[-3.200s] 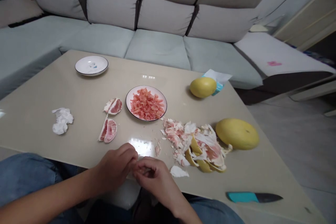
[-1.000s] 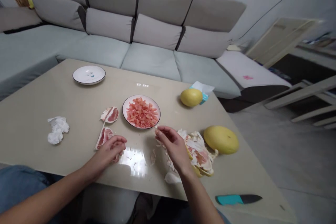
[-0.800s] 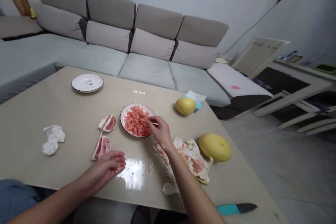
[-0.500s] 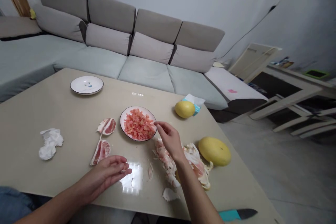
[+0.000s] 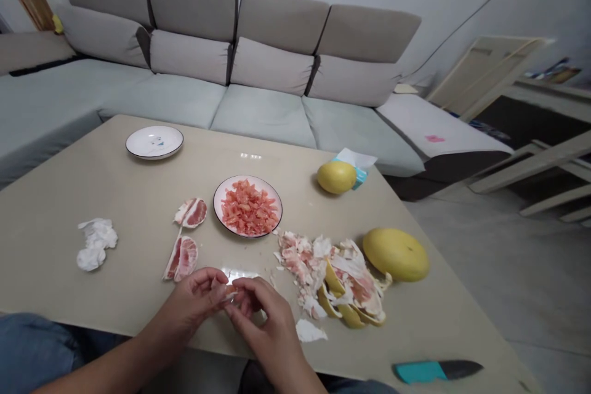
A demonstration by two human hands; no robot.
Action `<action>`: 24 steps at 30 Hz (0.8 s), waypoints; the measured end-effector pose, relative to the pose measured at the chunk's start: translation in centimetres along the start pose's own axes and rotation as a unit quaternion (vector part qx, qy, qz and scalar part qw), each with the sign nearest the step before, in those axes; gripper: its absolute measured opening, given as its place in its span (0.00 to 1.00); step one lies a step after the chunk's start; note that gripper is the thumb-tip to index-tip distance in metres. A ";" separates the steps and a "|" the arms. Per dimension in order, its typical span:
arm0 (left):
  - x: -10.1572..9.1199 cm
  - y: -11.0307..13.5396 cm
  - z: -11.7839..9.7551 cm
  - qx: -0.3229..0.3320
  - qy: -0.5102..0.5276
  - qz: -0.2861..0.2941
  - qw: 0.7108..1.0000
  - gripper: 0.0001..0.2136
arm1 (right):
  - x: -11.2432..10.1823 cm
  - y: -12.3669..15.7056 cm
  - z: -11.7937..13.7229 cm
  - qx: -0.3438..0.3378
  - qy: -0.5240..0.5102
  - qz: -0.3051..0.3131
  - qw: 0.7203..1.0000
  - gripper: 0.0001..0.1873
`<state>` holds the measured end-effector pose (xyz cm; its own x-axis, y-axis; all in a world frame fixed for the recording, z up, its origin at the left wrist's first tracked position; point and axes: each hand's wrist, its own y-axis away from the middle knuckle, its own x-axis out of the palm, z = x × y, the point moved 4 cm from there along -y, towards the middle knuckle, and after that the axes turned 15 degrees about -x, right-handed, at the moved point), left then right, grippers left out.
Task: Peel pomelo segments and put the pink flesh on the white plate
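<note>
My left hand (image 5: pixel 189 305) and my right hand (image 5: pixel 268 314) meet over the near side of the table. Both are closed, fingertips pinching a small piece of pomelo segment (image 5: pixel 229 291) with white skin on it. Just beyond, a plate (image 5: pixel 277 198) holds a heap of pink pomelo pulp (image 5: pixel 250 208). Two unpeeled wedges, an upper pomelo wedge (image 5: pixel 194 213) and a lower pomelo wedge (image 5: pixel 183 258), lie left of that plate. Right of my hands spreads a pile of pomelo peel and membrane (image 5: pixel 323 274).
A whole pomelo (image 5: pixel 396 254) lies beside the peel, a smaller yellow fruit (image 5: pixel 337 177) against a tissue pack (image 5: pixel 361 178). A turquoise-handled knife (image 5: pixel 422 372) rests near the front right edge. Crumpled tissue (image 5: pixel 96 243) and a white plate (image 5: pixel 135 143) are at left; a sofa (image 5: pixel 263 112) stands behind.
My right hand has come back from the pulp plate to join my left hand. My left fingers have closed from a loosely curled pose. The view has shifted slightly.
</note>
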<state>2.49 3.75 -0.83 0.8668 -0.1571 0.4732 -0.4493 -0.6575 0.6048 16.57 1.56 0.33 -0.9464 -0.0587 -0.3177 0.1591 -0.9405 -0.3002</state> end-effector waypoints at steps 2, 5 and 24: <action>-0.1 -0.2 0.0 0.021 -0.029 -0.020 0.999 0.15 | -0.2 0.1 0.0 0.005 -0.007 -0.007 1.000 0.09; -0.5 -0.5 0.0 0.040 -0.055 -0.037 0.997 0.16 | -0.6 0.2 0.1 0.006 -0.022 -0.014 1.000 0.07; -0.2 -0.1 -0.4 0.075 -0.064 0.008 0.995 0.09 | -1.7 0.1 0.5 -0.049 0.010 -0.047 0.998 0.05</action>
<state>2.29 4.13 -0.76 0.8843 -0.2543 0.3916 -0.4345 -0.7553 0.4907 18.08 1.41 1.28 -0.9526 0.0369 -0.3019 0.0968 -0.9041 -0.4162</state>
